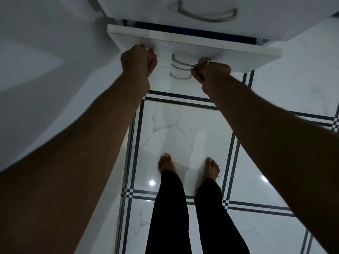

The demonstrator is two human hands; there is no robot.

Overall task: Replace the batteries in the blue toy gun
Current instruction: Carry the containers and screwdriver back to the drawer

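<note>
The left hand [139, 59] was curled into a fist against the white drawer front [192, 46]; the right hand [209, 70], at four o'clock from it, gripped the drawer's handle [180, 60]. The blue toy gun was nowhere visible, only a dark blue strip [192, 32] at twelve o'clock inside the opened drawer.

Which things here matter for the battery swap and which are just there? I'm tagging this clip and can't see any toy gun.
In play:
- left hand, fisted against the drawer front
- right hand, closed near the handle
- partly open drawer; contents hidden

Bystanders:
- upper drawer
- lower drawer handles
- tiled floor

No toy gun or batteries in view.
</note>
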